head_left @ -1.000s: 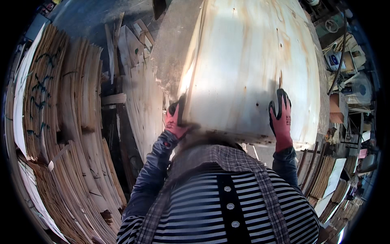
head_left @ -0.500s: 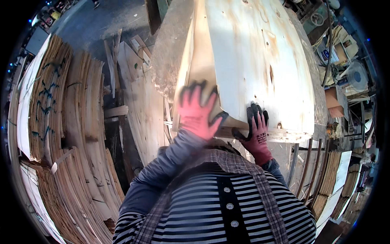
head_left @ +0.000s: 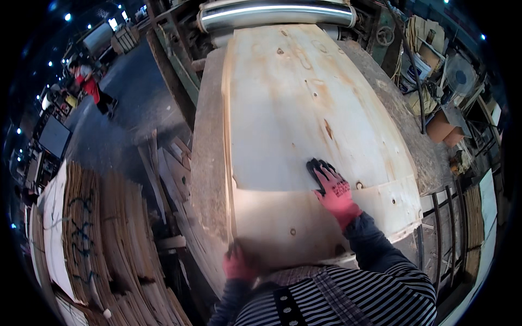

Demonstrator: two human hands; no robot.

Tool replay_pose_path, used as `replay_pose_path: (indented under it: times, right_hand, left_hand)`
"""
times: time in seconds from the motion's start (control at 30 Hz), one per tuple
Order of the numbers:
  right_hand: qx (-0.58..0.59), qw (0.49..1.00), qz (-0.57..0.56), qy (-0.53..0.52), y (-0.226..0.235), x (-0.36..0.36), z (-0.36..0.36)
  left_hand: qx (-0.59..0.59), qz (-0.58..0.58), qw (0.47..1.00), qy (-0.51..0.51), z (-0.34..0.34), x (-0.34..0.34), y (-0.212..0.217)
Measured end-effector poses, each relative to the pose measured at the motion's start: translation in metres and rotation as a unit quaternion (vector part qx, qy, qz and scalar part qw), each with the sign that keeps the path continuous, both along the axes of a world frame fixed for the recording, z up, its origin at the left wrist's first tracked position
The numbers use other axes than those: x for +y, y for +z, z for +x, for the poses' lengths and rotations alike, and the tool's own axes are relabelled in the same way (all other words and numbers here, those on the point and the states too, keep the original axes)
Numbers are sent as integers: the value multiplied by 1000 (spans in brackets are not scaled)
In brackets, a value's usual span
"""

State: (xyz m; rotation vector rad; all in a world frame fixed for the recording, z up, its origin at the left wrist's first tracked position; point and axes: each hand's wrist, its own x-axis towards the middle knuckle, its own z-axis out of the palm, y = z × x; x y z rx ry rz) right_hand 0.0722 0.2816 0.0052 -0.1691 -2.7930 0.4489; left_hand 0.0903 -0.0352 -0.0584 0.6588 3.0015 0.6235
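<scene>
A large pale wood veneer sheet [head_left: 272, 125], with knots and brown streaks, lies on top of a stack in front of me. My right hand [head_left: 336, 193], in a pink glove with black fingertips, rests on it with fingers stretched out, near a crosswise seam. Nearer to me, a strip of veneer [head_left: 261, 217] looks darker in the shade. At the stack's near left corner is my left hand [head_left: 240, 263], in the same kind of glove. Its fingers are blurred and partly hidden, so their grip on the edge cannot be made out.
A shiny metal roller [head_left: 277, 16] spans the far end of the worktable [head_left: 204, 141]. Tall veneer stacks [head_left: 103, 233] stand at left. Metal bars [head_left: 448, 233], a fan [head_left: 461, 73] and a cardboard box [head_left: 446, 127] are at right. A person in red [head_left: 92, 87] is far left.
My left hand has moved back to the near left corner, and my right hand has moved farther onto the stack. The top sheet now reaches the left edge. The view has tilted up, showing the roller.
</scene>
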Motion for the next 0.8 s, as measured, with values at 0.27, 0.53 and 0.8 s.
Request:
replay_pose_path:
  times: [0.27,0.53,0.8]
  right_hand:
    - [2,982,156,-107,-28,69,-180]
    - [70,993,71,56,-17,-17,-78]
    - [-91,978,24,187,-36,-62,133]
  left_hand:
    - [-26,41,998,31,13,-6,-20]
    - [-78,90,992,47,4,-18,-24]
    - [-243,266,930,-74,9,17,86]
